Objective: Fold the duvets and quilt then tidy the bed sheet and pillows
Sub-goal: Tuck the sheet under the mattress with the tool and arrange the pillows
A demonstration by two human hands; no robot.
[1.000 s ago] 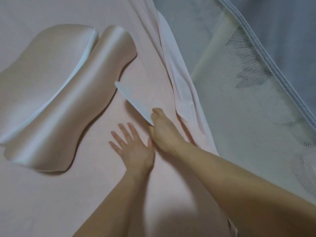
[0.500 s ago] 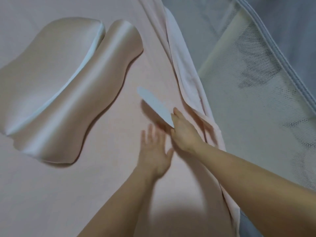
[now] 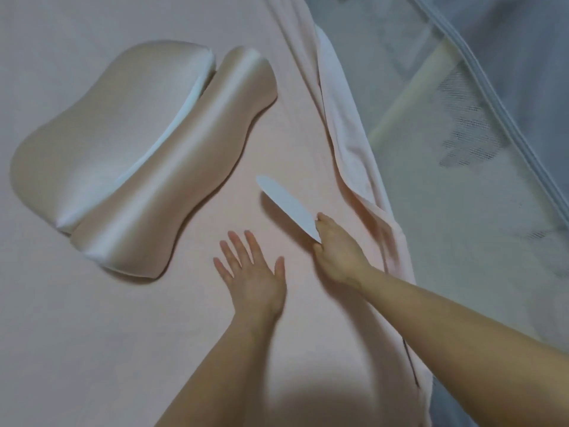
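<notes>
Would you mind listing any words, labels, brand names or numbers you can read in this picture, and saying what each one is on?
There is no readable text anywhere in this view.
The white flat tool gripped by the right hand: blank face, no print.
The pillow: plain satin, no tag showing.
The bed sheet under the flat left hand: plain.
The mesh net: dark patches, no letters.

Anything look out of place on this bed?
Yes. The sheet's right edge is bunched in loose folds along the mesh rail, not tucked. The right hand holds a flat white paddle beside it.
</notes>
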